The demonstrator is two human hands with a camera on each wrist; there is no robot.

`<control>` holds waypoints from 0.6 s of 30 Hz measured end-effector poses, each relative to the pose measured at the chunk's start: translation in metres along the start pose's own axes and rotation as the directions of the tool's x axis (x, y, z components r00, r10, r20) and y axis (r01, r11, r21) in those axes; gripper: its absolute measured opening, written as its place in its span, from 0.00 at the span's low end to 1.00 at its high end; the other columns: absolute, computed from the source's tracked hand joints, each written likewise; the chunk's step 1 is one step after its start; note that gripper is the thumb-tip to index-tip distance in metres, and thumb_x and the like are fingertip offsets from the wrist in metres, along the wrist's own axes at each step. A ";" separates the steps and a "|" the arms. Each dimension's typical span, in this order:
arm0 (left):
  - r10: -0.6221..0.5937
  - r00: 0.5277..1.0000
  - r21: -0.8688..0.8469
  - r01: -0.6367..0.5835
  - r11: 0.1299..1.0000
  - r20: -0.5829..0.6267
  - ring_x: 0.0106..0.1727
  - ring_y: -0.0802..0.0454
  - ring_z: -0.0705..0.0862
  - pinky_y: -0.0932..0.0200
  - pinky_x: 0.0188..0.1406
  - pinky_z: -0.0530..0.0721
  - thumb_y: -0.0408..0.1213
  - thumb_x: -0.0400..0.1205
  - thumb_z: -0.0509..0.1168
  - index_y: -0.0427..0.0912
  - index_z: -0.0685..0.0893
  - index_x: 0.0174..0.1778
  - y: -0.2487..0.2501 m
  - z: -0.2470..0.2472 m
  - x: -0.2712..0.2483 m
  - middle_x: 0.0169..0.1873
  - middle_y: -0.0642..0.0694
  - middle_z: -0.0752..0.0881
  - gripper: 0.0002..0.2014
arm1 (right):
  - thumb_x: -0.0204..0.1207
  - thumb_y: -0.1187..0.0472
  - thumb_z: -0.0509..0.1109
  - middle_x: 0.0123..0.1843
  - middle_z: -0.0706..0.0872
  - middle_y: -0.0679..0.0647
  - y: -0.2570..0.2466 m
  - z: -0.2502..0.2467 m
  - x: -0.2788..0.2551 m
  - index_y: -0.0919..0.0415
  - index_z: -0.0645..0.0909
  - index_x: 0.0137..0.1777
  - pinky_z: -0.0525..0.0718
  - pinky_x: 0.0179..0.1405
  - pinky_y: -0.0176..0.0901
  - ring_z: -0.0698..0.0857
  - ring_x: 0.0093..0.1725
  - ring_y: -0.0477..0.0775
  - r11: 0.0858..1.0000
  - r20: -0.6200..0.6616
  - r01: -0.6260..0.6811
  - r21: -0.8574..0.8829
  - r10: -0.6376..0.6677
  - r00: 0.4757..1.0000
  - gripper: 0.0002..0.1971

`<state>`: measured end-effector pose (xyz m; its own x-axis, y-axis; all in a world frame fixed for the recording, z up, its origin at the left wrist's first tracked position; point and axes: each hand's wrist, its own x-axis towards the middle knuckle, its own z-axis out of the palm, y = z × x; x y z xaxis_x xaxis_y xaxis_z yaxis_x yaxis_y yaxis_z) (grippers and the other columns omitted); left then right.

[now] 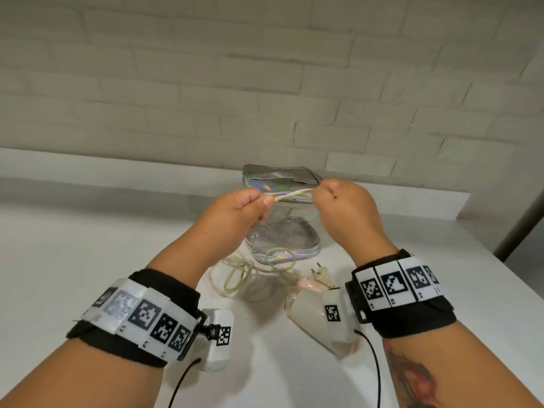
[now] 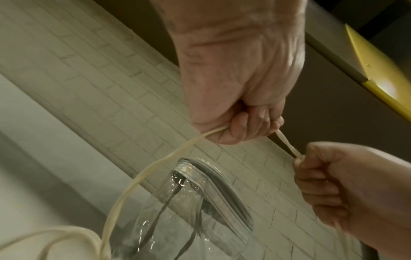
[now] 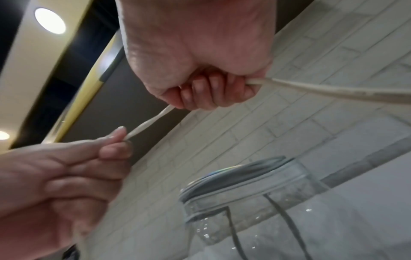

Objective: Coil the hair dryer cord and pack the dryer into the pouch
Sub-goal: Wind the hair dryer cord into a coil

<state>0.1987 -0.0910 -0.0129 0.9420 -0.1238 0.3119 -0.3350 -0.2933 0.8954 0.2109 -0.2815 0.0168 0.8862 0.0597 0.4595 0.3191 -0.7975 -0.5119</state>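
Observation:
Both my hands are raised above the table and hold a short stretch of cream cord [image 1: 291, 195] taut between them. My left hand [image 1: 247, 207] pinches it between thumb and forefinger, and my right hand [image 1: 338, 198] grips it in a fist. In the left wrist view the cord [image 2: 142, 176] drops from my left hand [image 2: 242, 128] towards the table, and my right hand [image 2: 329, 176] holds the other end of the stretch. More cord lies in loose loops [image 1: 235, 275] on the table. The pale dryer [image 1: 312, 313] lies under my right wrist, its plug [image 1: 322, 273] beside it. The clear iridescent pouch [image 1: 282, 240] stands behind.
The white table [image 1: 88, 245] runs to a white brick wall [image 1: 206, 83]. A raised ledge [image 1: 117, 169] lines the table's back edge. The table's right edge [image 1: 515, 290] is close to my right arm.

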 end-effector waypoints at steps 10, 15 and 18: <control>-0.041 0.998 0.108 0.045 0.993 -0.043 0.21 0.55 0.63 0.57 0.26 0.61 0.46 0.84 0.61 0.48 0.77 0.27 -0.014 0.015 0.002 0.17 0.56 0.68 0.18 | 0.77 0.60 0.55 0.39 0.82 0.60 0.030 0.023 0.015 0.63 0.78 0.40 0.73 0.36 0.49 0.79 0.41 0.64 0.980 0.005 -0.194 -0.052 0.195 0.981 0.12; -0.009 1.000 0.170 0.014 0.985 -0.029 0.28 0.51 0.70 0.55 0.33 0.67 0.42 0.85 0.61 0.44 0.80 0.31 -0.014 0.034 0.009 0.25 0.49 0.75 0.15 | 0.70 0.63 0.59 0.52 0.90 0.53 -0.005 0.040 0.004 0.55 0.85 0.53 0.81 0.53 0.47 0.84 0.54 0.56 0.983 0.076 0.175 0.061 -0.179 0.981 0.16; -0.045 0.997 0.111 0.053 0.992 -0.070 0.25 0.58 0.72 0.58 0.31 0.68 0.41 0.84 0.60 0.47 0.79 0.29 -0.018 0.037 0.012 0.19 0.57 0.78 0.17 | 0.68 0.61 0.55 0.44 0.90 0.51 -0.010 0.045 0.001 0.51 0.84 0.50 0.83 0.49 0.49 0.85 0.48 0.54 0.971 0.075 0.211 0.116 -0.220 0.973 0.17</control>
<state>0.2156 -0.1225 -0.0367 0.9552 -0.0436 0.2927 -0.2849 -0.4032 0.8697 0.2235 -0.2467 -0.0100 0.8169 0.2788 0.5050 0.5355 -0.6919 -0.4842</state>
